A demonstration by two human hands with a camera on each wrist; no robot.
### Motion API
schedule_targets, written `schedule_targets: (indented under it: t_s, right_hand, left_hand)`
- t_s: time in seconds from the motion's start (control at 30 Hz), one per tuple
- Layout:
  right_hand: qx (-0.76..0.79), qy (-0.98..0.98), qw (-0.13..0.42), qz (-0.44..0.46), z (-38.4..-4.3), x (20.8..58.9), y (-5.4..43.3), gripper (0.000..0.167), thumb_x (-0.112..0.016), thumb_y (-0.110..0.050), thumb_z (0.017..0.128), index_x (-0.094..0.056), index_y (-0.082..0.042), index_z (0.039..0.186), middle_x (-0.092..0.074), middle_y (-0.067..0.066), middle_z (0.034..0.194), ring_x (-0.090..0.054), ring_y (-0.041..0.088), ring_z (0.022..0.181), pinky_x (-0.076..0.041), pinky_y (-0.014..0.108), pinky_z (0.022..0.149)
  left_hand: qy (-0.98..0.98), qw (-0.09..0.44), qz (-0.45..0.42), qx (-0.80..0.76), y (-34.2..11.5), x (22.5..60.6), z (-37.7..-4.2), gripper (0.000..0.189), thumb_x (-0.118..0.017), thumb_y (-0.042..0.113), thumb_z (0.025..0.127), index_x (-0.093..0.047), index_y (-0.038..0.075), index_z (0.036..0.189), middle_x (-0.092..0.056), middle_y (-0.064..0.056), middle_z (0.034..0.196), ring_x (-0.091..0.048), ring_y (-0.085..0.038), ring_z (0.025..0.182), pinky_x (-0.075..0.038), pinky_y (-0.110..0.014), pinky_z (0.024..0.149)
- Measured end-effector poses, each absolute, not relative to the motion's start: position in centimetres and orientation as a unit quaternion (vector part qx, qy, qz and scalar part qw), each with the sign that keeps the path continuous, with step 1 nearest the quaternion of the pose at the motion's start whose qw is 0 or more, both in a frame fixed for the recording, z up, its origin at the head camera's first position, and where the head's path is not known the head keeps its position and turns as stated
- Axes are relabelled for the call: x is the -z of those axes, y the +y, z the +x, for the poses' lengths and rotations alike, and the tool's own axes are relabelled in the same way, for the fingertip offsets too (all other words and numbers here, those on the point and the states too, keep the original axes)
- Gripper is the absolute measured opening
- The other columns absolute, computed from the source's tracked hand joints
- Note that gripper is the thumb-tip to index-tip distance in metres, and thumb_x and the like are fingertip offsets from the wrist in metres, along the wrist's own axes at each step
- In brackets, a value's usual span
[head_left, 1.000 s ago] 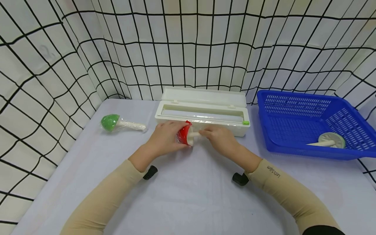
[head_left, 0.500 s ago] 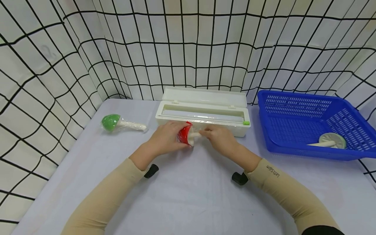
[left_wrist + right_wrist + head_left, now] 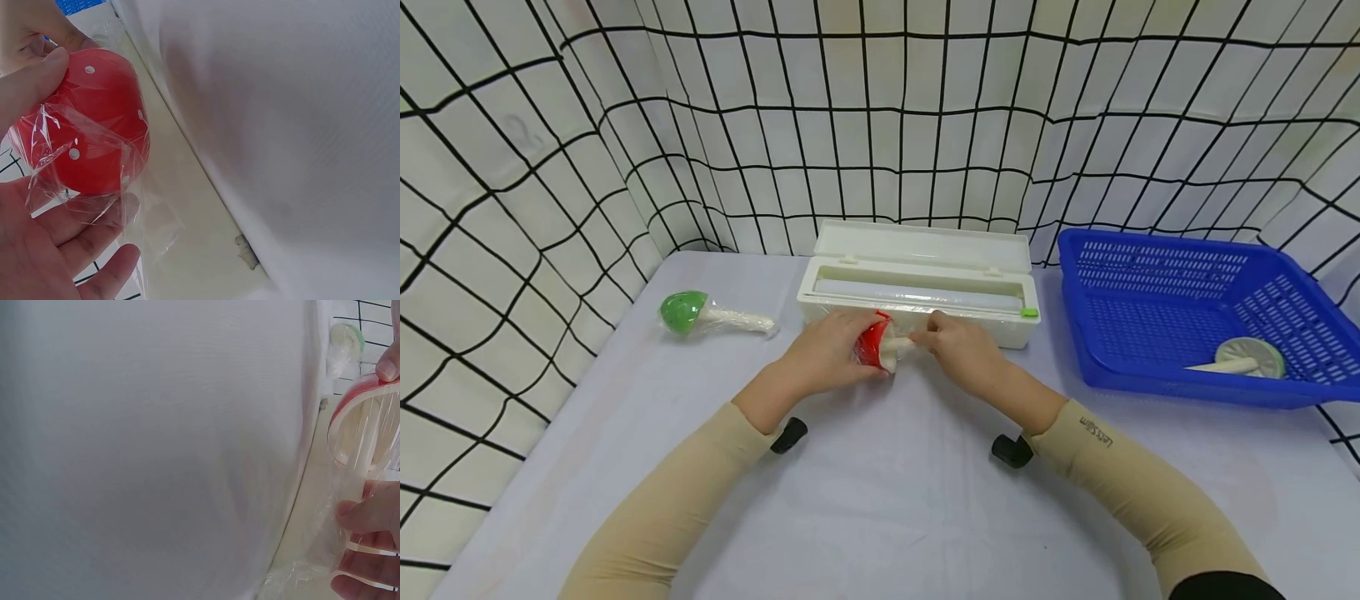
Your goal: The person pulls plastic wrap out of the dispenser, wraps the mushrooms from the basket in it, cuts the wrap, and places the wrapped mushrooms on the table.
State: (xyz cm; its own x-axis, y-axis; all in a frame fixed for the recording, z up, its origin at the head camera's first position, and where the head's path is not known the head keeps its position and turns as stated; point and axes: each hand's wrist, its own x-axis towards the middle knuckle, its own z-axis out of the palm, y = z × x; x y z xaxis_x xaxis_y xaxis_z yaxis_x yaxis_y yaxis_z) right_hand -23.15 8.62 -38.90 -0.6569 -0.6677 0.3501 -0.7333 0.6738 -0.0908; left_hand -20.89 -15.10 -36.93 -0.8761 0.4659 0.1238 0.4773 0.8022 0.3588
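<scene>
A red mushroom-shaped ladle (image 3: 871, 343) with white dots lies sideways between my hands, loosely covered in clear cling film. My left hand (image 3: 826, 354) grips its red bowl, thumb on one side and fingers on the other in the left wrist view. With thumb and fingers, my right hand (image 3: 962, 354) pinches the film-covered cream handle (image 3: 896, 342). The hollow cream inside of the bowl faces right. Crinkled film (image 3: 156, 219) hangs off the bowl's edge. Just behind the hands is a white cling film dispenser (image 3: 1009, 332), lid raised, with a film roll (image 3: 917, 292) inside.
At the left lies a green ladle (image 3: 682, 313) wrapped in film. A blue basket (image 3: 1138, 387) stands at the right with another ladle (image 3: 1268, 358) in it. Black grid netting (image 3: 925, 108) encloses the back and sides of the white-covered table (image 3: 917, 500).
My right hand's index finger has lifted a little while the pinch on the handle stays. The left hand and the red ladle hold almost still.
</scene>
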Motion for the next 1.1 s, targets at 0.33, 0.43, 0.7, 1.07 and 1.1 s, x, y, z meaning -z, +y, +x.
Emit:
schedule_targets:
  t_s: [0.33, 0.43, 0.7, 1.07, 1.1]
  right_hand:
    - [-0.107, -0.905, 0.14, 0.387, -23.3, 38.89, 8.54, 0.031, -0.077, 0.005, 0.087, -0.08, -0.011, 0.113, -0.064, 0.009, 0.089, -0.057, 0.02, 0.065, -0.052, 0.031, 0.055]
    - [-0.107, -0.904, 0.141, 0.388, -23.33, 38.9, 8.55, 0.03, -0.077, 0.005, 0.087, -0.081, -0.011, 0.113, -0.065, 0.009, 0.089, -0.057, 0.02, 0.064, -0.053, 0.032, 0.056]
    - [-0.113, -0.905, 0.13, 0.389, -23.49, 38.76, 8.58, 0.032, -0.078, 0.006, 0.085, -0.08, -0.01, 0.113, -0.064, 0.009, 0.088, -0.057, 0.02, 0.066, -0.053, 0.032, 0.058]
    - [-0.108, -0.905, 0.129, 0.39, -23.51, 38.66, 8.59, 0.031, -0.078, 0.004, 0.086, -0.081, -0.012, 0.113, -0.064, 0.009, 0.088, -0.057, 0.02, 0.065, -0.052, 0.033, 0.057]
    - [-0.108, -0.905, 0.128, 0.39, -23.53, 38.67, 8.59, 0.031, -0.078, 0.004, 0.086, -0.081, -0.012, 0.113, -0.064, 0.009, 0.088, -0.056, 0.02, 0.065, -0.052, 0.033, 0.057]
  left_hand:
    - [-0.948, -0.002, -0.252, 0.193, -15.08, 36.71, -21.12, 0.065, -0.088, 0.037, 0.081, -0.061, 0.012, 0.134, -0.066, -0.005, 0.122, -0.059, -0.028, 0.117, -0.05, -0.051, 0.093]
    - [-0.947, -0.007, -0.254, 0.196, -15.1, 36.77, -21.21, 0.065, -0.088, 0.036, 0.081, -0.061, 0.011, 0.134, -0.066, -0.005, 0.123, -0.058, -0.027, 0.118, -0.049, -0.048, 0.097]
    - [-0.944, -0.011, -0.263, 0.201, -15.08, 36.72, -21.28, 0.064, -0.088, 0.035, 0.082, -0.062, 0.01, 0.134, -0.066, -0.005, 0.121, -0.059, -0.027, 0.116, -0.048, -0.048, 0.096]
    - [-0.944, -0.036, -0.257, 0.205, -14.96, 36.65, -21.57, 0.064, -0.086, 0.035, 0.083, -0.061, 0.01, 0.136, -0.065, -0.006, 0.125, -0.058, -0.026, 0.118, -0.049, -0.047, 0.097]
    - [-0.943, -0.037, -0.258, 0.206, -14.96, 36.64, -21.6, 0.064, -0.086, 0.035, 0.083, -0.061, 0.01, 0.137, -0.065, -0.006, 0.126, -0.058, -0.026, 0.118, -0.049, -0.047, 0.097]
